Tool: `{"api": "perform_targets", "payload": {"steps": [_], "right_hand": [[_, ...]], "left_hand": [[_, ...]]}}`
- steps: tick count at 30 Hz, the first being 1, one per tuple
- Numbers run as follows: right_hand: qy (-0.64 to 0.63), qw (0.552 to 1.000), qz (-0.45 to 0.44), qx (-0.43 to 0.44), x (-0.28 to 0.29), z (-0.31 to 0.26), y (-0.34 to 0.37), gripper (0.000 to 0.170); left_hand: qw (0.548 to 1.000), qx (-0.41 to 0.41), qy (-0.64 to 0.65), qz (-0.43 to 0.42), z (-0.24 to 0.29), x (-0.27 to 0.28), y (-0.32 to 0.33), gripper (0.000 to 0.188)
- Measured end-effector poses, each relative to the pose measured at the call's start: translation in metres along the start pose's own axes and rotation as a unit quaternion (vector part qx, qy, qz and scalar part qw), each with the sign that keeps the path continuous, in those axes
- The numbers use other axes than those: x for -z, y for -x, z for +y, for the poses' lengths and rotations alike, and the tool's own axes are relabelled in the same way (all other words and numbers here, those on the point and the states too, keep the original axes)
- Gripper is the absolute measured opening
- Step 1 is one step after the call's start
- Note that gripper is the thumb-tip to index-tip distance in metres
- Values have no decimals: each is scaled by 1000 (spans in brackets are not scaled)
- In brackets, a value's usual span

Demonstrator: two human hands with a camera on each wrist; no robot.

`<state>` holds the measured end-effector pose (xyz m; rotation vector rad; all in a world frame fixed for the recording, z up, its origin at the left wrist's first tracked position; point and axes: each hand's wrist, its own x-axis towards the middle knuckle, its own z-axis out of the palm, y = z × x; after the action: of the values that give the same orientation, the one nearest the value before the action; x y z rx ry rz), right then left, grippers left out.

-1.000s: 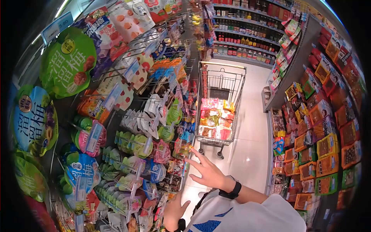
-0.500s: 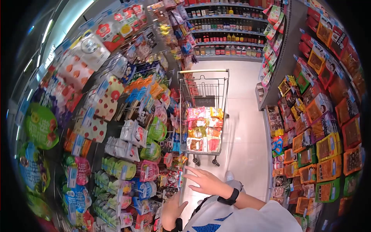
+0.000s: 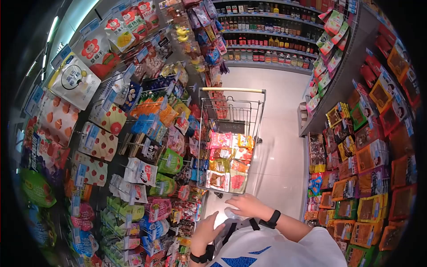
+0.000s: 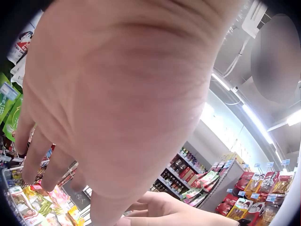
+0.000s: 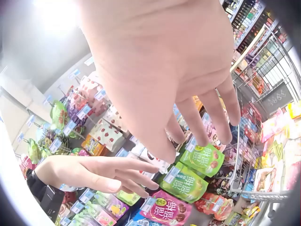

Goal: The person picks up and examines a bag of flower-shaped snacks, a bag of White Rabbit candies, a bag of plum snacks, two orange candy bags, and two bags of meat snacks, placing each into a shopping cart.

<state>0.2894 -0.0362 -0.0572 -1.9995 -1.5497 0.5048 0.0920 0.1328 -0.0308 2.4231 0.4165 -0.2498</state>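
Observation:
A metal shopping cart (image 3: 232, 91) stands in the aisle ahead, with packed snack bags (image 3: 220, 180) in its basket. My right hand (image 3: 249, 206) is just below the cart's near end, holding nothing, its fingers extended in the right wrist view. Left of it, my left hand (image 3: 205, 229) is raised with thumb apart from the fingers and nothing in its grasp. Both palms loom large in their own wrist views. Green plum snack bags (image 5: 185, 183) hang behind the hands in the right wrist view.
On the left, a tall rack (image 3: 133, 151) of hanging snack bags runs close beside the cart. Packaged snacks (image 3: 371, 180) line the right side. Bottle shelves (image 3: 267, 40) cross the far end. Pale floor tiles (image 3: 278, 147) show right of the cart.
My right hand has come down and to the right, nearer my body. The left hand sits slightly higher and to the right. The head view has shifted, and the cart's near end appears lower.

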Motion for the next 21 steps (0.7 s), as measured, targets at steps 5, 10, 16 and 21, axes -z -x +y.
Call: {"api": "perform_targets", "payload": {"steps": [5,10,16,21], "right_hand": [[-80,995,-17,-57,4,24,-34,42],[-76,987,-60,-125,6,60,-64,44],[-84,983,-78,-146,-1,143,-101,49],[-214,972,48,-85,-23,286,-157,59]], "left_hand": [[999,-13,21,-30,-26,9,-47,65],[996,12,-3,-92,-63,26,-108,66],[993,33,89,-72,-113,19,-177,65],[966,102,222,-86,-121,-13,-246,58]]}}
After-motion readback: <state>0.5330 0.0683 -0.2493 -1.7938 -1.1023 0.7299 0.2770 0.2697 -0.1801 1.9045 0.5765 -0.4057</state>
